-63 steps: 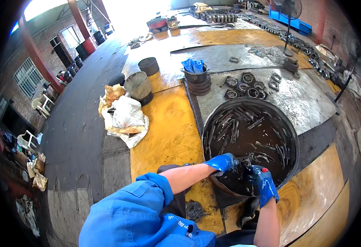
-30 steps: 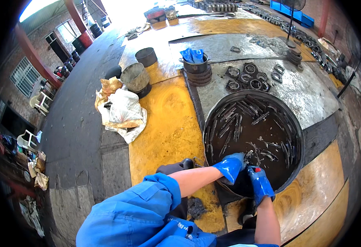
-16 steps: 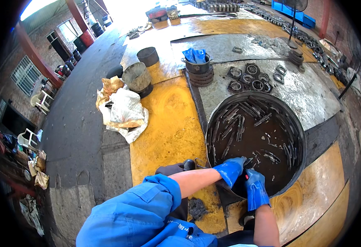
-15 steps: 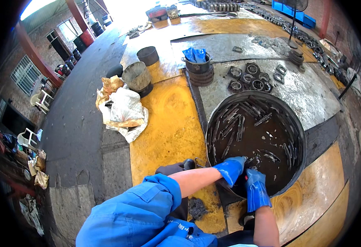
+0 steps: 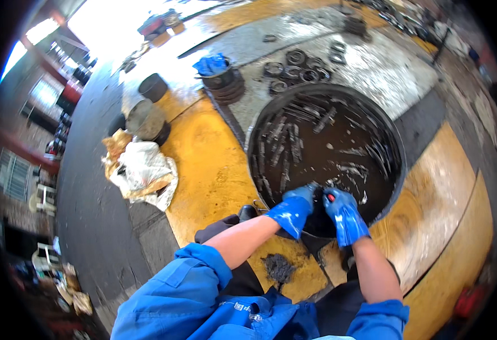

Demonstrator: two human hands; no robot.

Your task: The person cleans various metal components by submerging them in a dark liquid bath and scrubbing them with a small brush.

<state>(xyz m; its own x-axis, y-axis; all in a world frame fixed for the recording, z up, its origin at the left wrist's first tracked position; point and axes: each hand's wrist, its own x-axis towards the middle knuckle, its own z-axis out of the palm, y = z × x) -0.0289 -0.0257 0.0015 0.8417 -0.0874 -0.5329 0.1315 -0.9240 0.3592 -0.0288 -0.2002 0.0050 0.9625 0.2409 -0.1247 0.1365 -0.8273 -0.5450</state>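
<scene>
In the head view a wide round black basin of dark, dirty liquid sits on the yellow-painted floor, and both gloved hands work at its near rim. The left hand, in a wet blue glove, is curled and pressed down at that rim; what it grips is hidden under the palm, so I cannot tell its hold. The right hand, just beside it, is closed around a small tool with a red tip that pokes out above the knuckles. Farther into the basin, many short metal rods lie scattered and half sunk in the liquid. These look stiff and heavy for their size, and the oily film probably makes them slippery, so a firm wrap around the middle of a rod would serve better than a fingertip pinch. Beyond the basin's far rim lie dark metal rings and a stack of discs with a blue cloth on top. Left of the basin sits a crumpled white sack.
</scene>
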